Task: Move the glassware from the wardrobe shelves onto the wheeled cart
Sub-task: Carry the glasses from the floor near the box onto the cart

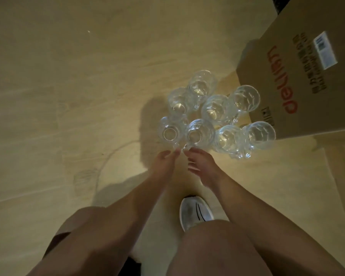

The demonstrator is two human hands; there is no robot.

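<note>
Reaching down from above, both hands are meeting at the near edge of a cluster of eight clear glass mugs standing on a pale wood-grain floor (68, 76). The fingers of the left hand (163, 162) are curling around the handle of the near-left mug (170, 132); the fingers of the right hand (201, 166) are pinching the handle of the mug just beside it (199, 132). The frame is too blurred to show how firmly either handle is being gripped.

Taking the large cardboard box (299, 76) as landmark: the two gripped mugs are standing well apart from the box, on the side of the cluster farthest from it. Two further mugs (229, 139) (260, 134) are completing the near row, the last one sitting just beside the box's near corner. Behind them, one mug (245, 98) is overlapping the box's edge in view, with another (214, 107) beside it. The remaining two (179, 100) (202, 82) are standing at the far side of the cluster, away from the box.

All mugs are standing upright, mouths up, packed close together. The box is carrying red lettering and a white barcode label (325, 49). Below the hands, a white shoe (195, 212) is resting on the floor between the person's bare knees.
</note>
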